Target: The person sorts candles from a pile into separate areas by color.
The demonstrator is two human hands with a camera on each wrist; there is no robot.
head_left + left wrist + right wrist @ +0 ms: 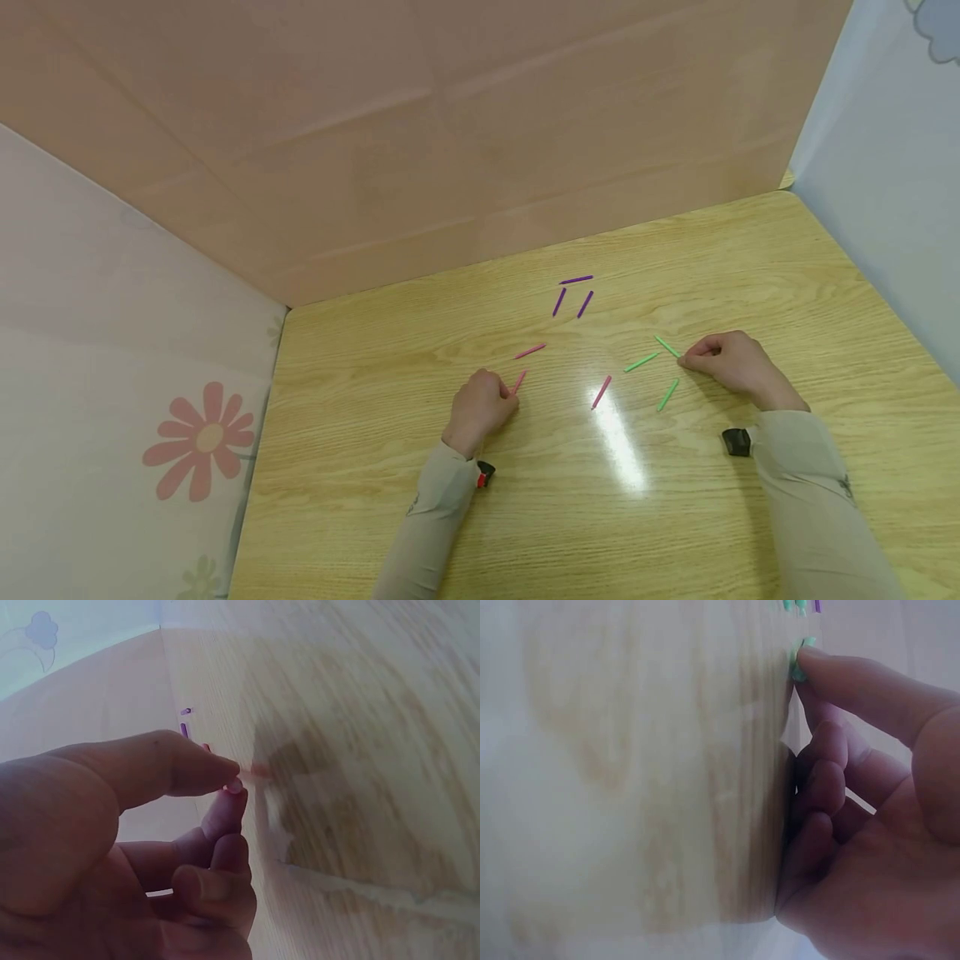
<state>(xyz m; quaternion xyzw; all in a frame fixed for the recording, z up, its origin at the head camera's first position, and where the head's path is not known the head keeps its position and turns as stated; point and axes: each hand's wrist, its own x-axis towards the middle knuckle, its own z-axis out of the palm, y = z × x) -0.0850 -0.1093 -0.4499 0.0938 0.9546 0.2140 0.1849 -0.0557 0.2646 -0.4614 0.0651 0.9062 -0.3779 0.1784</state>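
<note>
Between thumb and forefinger, my left hand [483,408] pinches a pink stick [520,381], thin and short like a small crayon; its end [235,784] shows in the left wrist view. My right hand [731,364] pinches the near end of a green stick [666,345], which slants up and left at table level. Two more green sticks lie beside it, one to the left [642,362] and one nearer me [667,395]. Another pink stick [530,351] lies just beyond my left hand. A third pink stick [602,392] rests between my hands.
Three purple sticks lie farther back: one crosswise [576,280], with two slanted ones [559,302] [585,304] below it. A tan panel [450,167] closes off the wooden table's [360,500] back edge. Pale walls stand left [90,333] and right [885,167].
</note>
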